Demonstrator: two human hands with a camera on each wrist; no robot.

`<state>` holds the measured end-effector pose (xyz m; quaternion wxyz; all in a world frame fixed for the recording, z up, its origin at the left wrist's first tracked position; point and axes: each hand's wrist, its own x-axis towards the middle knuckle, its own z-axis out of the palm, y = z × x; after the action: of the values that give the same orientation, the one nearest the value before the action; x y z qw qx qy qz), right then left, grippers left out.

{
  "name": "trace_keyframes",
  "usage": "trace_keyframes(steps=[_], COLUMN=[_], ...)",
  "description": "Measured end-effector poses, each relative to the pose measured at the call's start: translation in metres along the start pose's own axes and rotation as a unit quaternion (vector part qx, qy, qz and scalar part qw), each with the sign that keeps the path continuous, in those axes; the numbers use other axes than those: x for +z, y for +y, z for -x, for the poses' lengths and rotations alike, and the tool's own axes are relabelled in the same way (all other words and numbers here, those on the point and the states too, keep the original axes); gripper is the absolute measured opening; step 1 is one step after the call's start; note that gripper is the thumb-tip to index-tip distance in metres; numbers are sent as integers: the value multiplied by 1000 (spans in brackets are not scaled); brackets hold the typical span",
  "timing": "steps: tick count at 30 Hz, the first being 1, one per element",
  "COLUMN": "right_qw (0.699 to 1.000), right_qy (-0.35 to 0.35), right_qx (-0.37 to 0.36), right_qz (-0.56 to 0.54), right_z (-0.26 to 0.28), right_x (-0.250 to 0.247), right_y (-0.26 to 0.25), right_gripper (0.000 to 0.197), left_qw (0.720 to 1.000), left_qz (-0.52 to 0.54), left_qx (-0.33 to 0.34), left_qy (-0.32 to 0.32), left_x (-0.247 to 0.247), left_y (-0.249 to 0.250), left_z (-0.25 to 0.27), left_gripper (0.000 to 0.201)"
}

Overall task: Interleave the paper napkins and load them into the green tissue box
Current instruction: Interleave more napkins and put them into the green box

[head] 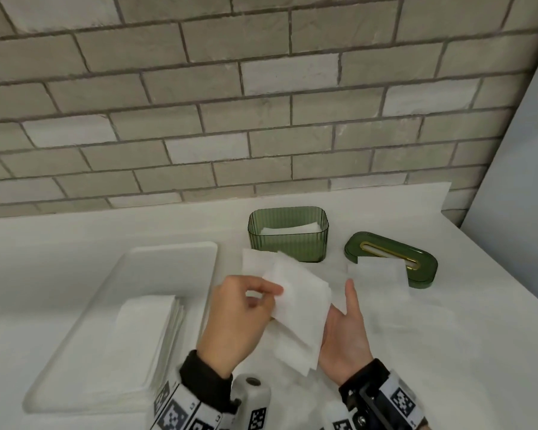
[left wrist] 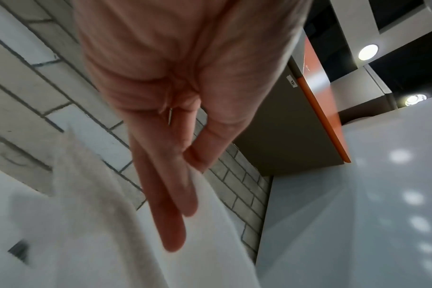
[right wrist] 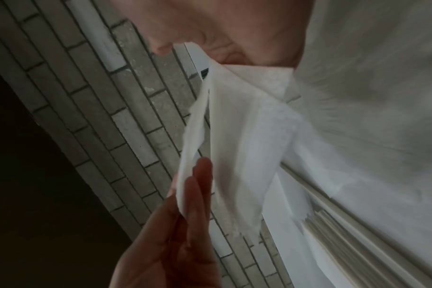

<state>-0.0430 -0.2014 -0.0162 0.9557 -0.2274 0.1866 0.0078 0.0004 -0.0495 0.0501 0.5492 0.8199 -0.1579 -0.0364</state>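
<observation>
Folded napkins (head: pixel 298 308) held above worktop (head: pixel 448 352) between both hands. Left hand (head: pixel 239 318) pinching napkin edge with thumb and fingers. Right hand (head: pixel 345 333) flat, fingers straight, supporting napkins from beneath. Green tissue box (head: pixel 288 234) behind hands, few napkins inside. Lid (head: pixel 392 259) right of box, loose napkin (head: pixel 376 271) overlapping it. Napkin stack (head: pixel 137 346) on white tray (head: pixel 168 259), left.

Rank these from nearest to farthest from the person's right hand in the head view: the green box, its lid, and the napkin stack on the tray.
From the right hand:
1. Lid, just beyond it, to the right.
2. Green box, farther back, toward the wall.
3. Napkin stack, far left, on the tray.
</observation>
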Motion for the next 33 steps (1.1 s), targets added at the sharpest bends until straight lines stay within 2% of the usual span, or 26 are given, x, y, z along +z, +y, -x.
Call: trace_keyframes(steps=[3,6,9,11,13,15,18,20,22,25,27,29,31,33], right_qw=[999,996,988,980,966,931,858,835,832,850,852,853,854,856], right_qy=[-31,-39,-14,-8,3,24,34,26,31,58,64,60,51,46], right_qx=[15,-2,-56,-90,-134,-214,-323,-328,-300,-265,-262,-271,-282,-284], right_qz=[30,82,140,175,222,295,397,441,465,452,448,443,435,429], right_z=[2,-1,-6,-7,-7,-8,-9,-12,-15,-19,-22,-23,-22,-23], right_x=[4,4,-2,-2,1,4,5,-1,-10,-21,-23,-20,-14,-9], right_y=[2,7,6,3,-1,-6,-18,-22,-23,-20,-16,-13,-14,-20], right_gripper=[61,40,39,37,32,29,30,31,35,30,33,31,31,39], left_qw=[999,995,977,972,987,996,996,995,993,990,991,994,998,998], left_qz=[-34,-78,-210,-234,-154,-32,57,79,89,83,62,44,40,66], left_qx=[-21,-8,16,-6,-34,-25,9,1,-22,-31,-36,-33,-23,-7], left_qy=[-24,-62,-26,3,-31,-75,-69,-61,-74,-110,-113,-99,-50,14], left_x=[-2,-3,-4,-3,2,14,33,40,44,48,53,59,60,55], left_y=[-5,-8,-15,-21,-29,-37,-52,-65,-74,-74,-73,-74,-72,-66], left_z=[6,8,-4,-15,-21,-17,-12,-14,-17,-17,-17,-19,-23,-25], left_gripper=[22,8,33,52,52,39,24,19,18,18,20,28,41,31])
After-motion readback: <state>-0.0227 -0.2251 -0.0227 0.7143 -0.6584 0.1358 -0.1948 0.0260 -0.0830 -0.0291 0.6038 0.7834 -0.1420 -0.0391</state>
